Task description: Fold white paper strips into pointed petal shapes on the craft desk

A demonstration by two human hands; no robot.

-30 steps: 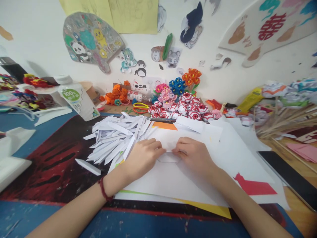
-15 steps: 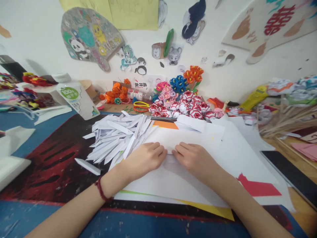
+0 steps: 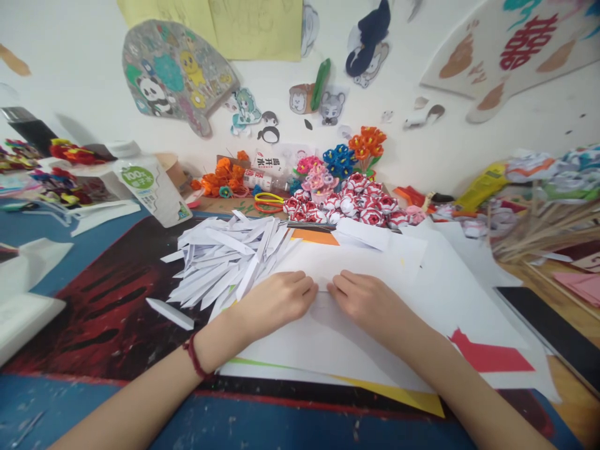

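Observation:
Both hands rest over white paper sheets (image 3: pixel 365 344), facing each other with a small gap between the fingertips. My left hand (image 3: pixel 284 297), with a dark red cord bracelet (image 3: pixel 193 356) at the wrist, is curled closed on the left end of a small white paper piece (image 3: pixel 322 289). Its other end is pinched by my right hand (image 3: pixel 360 299). A crease or edge of that piece shows between the hands; the rest is hidden under the fingers. Left of the hands lies a heap of folded white paper strips (image 3: pixel 225 256), with one loose strip (image 3: pixel 169 312) apart from it.
Red-and-white flowers (image 3: pixel 363 200) and other colourful craft flowers line the wall. A white bottle (image 3: pixel 150 184) stands at back left. At right lie a red paper scrap (image 3: pixel 490 355) and a dark flat phone-like slab (image 3: pixel 548 325). Yellow paper (image 3: pixel 403 397) sticks out at the front.
The hands stay nearly in place, still closed on the paper piece. The view has shifted slightly, and less of the crease below the fingers shows.

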